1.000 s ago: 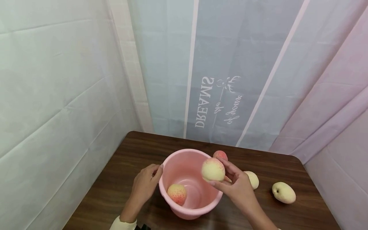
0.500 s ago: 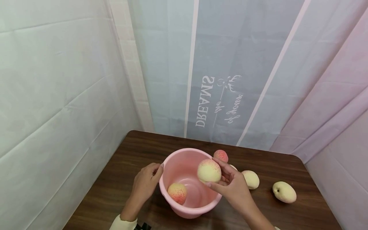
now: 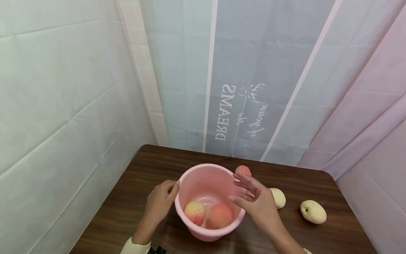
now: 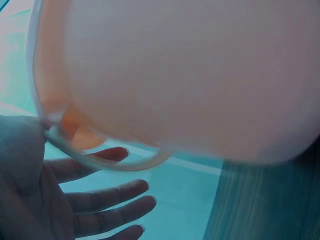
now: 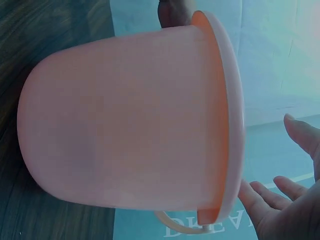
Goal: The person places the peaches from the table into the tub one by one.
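A pink plastic bucket (image 3: 207,233) stands upright on the table, two red-speckled peaches inside: a yellowish peach (image 3: 195,212) at the left and a redder peach (image 3: 219,216) beside it. My left hand (image 3: 161,201) holds the bucket's left rim. In the left wrist view its fingers (image 4: 112,195) reach along the outside, near the looped handle (image 4: 120,166). Above the right rim my right hand (image 3: 258,203) is spread with nothing in it. The right wrist view shows that hand's fingers (image 5: 252,200) at the rim, thumb apart.
Behind the right hand sits a red-speckled peach (image 3: 243,170); another is mostly hidden by the fingers. Further right on the dark wooden table (image 3: 152,162) lie a pale yellow fruit (image 3: 278,198) and an oval one with a dark stem hollow (image 3: 313,211). Cloth curtains surround the table.
My right hand has moved left over the bucket and let go of its peach, which now lies inside beside the first. The right fingers have spread. My left hand stays on the rim.
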A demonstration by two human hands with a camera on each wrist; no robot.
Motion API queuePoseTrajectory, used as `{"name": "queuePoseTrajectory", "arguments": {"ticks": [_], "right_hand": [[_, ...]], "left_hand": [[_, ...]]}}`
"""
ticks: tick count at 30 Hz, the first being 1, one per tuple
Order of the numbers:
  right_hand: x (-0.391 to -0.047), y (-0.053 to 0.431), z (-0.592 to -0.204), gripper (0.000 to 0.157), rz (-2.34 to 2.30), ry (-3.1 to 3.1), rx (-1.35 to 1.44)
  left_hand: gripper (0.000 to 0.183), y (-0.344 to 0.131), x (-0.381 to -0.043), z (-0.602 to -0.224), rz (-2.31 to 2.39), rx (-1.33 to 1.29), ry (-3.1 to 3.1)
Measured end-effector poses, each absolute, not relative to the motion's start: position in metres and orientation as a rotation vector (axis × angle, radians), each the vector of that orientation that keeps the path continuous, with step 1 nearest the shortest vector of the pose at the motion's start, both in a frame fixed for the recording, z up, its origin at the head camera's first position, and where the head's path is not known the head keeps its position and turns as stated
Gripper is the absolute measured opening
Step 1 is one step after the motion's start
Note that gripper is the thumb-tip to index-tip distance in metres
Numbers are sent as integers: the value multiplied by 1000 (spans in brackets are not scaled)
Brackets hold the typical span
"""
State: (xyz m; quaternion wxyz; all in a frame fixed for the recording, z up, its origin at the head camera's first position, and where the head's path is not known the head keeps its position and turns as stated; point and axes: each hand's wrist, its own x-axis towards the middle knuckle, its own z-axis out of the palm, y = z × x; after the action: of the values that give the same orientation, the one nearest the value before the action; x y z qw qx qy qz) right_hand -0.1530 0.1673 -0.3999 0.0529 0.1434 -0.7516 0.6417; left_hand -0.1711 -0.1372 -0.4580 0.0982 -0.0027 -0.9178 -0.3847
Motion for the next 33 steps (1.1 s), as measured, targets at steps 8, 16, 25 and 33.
{"name": "queuePoseTrajectory", "arguments": {"ticks": [8, 16, 25, 33], "right_hand": [[-151, 170, -395, 64, 1985, -2249, 409], [-154, 180, -391, 68, 1997, -2202, 394], [-154, 187, -387, 64, 1992, -2196, 306], [-154, 193, -386, 64, 2012, -2189, 207]], "left_hand": [[35, -136, -171, -454, -1156, -10, -2741], [35, -137, -172, -454, -1153, -31, -2737], [33, -137, -171, -455, -1152, -40, -2730], [32, -137, -170, -455, -1153, -46, -2731]]}}
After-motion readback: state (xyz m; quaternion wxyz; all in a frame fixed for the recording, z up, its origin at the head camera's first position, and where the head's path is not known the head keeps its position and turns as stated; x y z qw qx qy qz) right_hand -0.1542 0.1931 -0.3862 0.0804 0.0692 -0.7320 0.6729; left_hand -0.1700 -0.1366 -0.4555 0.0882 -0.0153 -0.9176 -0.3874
